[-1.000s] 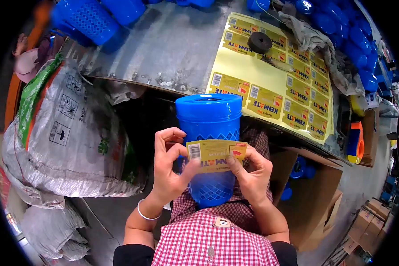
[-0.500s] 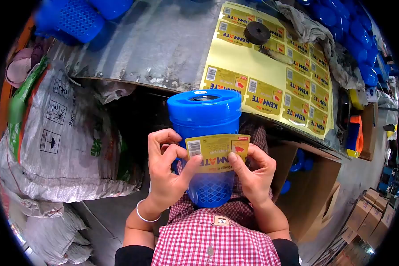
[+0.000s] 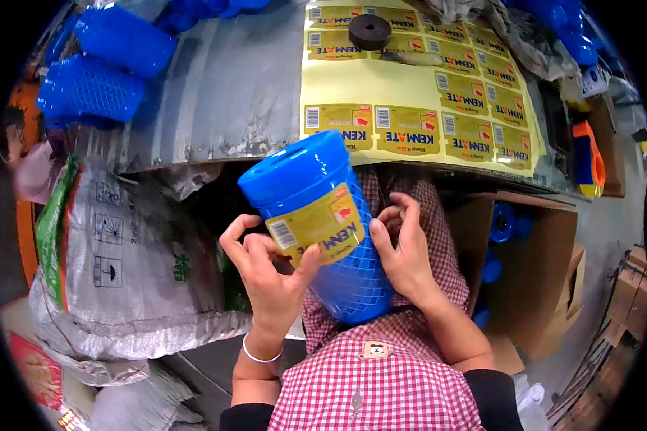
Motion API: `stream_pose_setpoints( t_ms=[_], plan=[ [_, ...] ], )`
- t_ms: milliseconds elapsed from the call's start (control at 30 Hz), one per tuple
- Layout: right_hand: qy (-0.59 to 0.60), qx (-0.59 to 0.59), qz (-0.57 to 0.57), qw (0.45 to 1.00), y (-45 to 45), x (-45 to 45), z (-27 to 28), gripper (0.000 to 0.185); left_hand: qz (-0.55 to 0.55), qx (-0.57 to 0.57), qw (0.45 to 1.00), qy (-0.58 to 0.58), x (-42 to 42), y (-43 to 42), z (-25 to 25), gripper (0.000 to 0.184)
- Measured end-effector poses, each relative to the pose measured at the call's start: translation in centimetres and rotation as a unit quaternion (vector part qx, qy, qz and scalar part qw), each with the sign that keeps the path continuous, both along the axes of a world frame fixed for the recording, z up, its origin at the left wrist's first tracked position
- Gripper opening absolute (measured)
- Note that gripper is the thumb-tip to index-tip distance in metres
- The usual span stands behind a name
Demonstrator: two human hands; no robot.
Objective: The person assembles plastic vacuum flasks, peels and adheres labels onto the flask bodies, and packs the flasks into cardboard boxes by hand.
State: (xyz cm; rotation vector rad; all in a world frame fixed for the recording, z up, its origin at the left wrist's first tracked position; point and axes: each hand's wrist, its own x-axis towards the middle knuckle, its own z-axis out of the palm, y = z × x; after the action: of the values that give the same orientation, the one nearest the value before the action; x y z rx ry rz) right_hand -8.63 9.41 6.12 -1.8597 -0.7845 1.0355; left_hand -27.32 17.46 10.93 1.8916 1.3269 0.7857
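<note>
A blue plastic jug (image 3: 356,284) with a lattice-patterned side leans in my lap, its top tilted to the left. On its side lies a yellow KENMATE label (image 3: 320,226), which looks flat along most of its width. My left hand (image 3: 269,269) is at the label's left end, thumb on the lower edge and fingers bent close beside it. To the right of the jug, my right hand (image 3: 406,251) has thumb and fingers apart, the thumb close to or touching the jug's side. Nothing shows between those fingers.
A sheet of yellow labels (image 3: 410,82) lies on the metal table (image 3: 223,86), with a dark round weight (image 3: 370,32) on top. More blue jugs (image 3: 93,90) are at the far left. A woven sack (image 3: 136,266) stands left, an open cardboard box (image 3: 532,280) right.
The jug has tilted left, and the label, earlier held by both hands in front of it, now lies on its side. My right hand has let go of the label.
</note>
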Motion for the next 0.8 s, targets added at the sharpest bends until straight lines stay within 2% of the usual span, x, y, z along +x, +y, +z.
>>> stream_pose_setpoints(
  t_ms=[33,67,133,167,200,233,267,300,333,433,467,533,567,600,733,800],
  plan=[
    [0.029,0.038,0.026,0.999,-0.9,0.0,-1.0,0.085,0.035,-0.079,0.995,-0.058,-0.4,-0.4,-0.4,0.068],
    [0.06,0.076,0.052,0.994,-2.0,-0.2,-1.7,0.093,0.027,-0.074,0.996,-0.05,-0.5,0.1,-0.9,0.068],
    [0.065,0.094,0.167,0.979,-3.4,-0.6,-1.4,0.114,-0.003,0.062,0.996,-0.062,-0.7,1.1,-1.8,0.092],
    [0.047,0.102,0.183,0.977,-3.6,-0.9,-1.4,0.125,0.015,0.197,0.976,-0.093,0.1,1.6,-2.6,0.078],
    [0.047,0.11,0.179,0.977,-3.6,-0.8,-1.3,0.125,0.009,0.203,0.975,-0.092,-0.4,2.1,-2.3,0.078],
    [0.056,0.101,0.181,0.977,-3.5,-0.6,-1.2,0.125,-0.107,0.312,0.943,0.049,-1.3,2.7,-1.5,0.064],
    [0.064,0.09,0.185,0.976,-3.5,-0.3,-1.2,0.124,-0.199,0.394,0.889,0.121,-1.2,3.3,-1.6,0.051],
    [0.065,0.101,0.183,0.976,-3.5,-0.2,-1.4,0.122,-0.291,0.482,0.807,0.178,-1.0,3.9,-1.4,0.044],
    [0.064,0.1,0.182,0.976,-3.5,-0.1,-1.6,0.122,-0.372,0.554,0.715,0.206,-0.3,4.5,-0.8,0.046],
    [0.067,0.126,0.174,0.974,-3.4,-0.2,-2.3,0.119,-0.513,0.446,0.672,0.294,3.1,6.3,2.0,0.064],
    [0.045,0.117,0.165,0.978,-3.3,-0.7,-1.8,0.119,-0.549,0.384,0.674,0.31,4.6,6.4,3.3,0.071],
    [0.035,0.116,0.157,0.98,-3.1,-1.0,-1.7,0.117,-0.572,0.321,0.657,0.372,6.9,6.8,4.4,0.084],
    [0.044,0.128,0.156,0.978,-2.9,-1.1,-1.9,0.117,-0.573,0.266,0.682,0.368,7.6,6.7,4.4,0.093],
    [0.048,0.14,0.147,0.978,-3.0,-1.2,-2.2,0.116,-0.581,0.256,0.663,0.398,8.2,6.6,4.6,0.093],
    [0.003,0.171,0.122,0.978,-3.5,-1.4,-3.4,0.114,-0.578,0.332,0.681,0.303,5.9,6.1,3.2,0.078],
    [0.015,0.158,0.124,0.98,-3.6,-1.4,-3.2,0.114,-0.522,0.407,0.674,0.328,4.0,5.2,2.5,0.072]
  ],
)
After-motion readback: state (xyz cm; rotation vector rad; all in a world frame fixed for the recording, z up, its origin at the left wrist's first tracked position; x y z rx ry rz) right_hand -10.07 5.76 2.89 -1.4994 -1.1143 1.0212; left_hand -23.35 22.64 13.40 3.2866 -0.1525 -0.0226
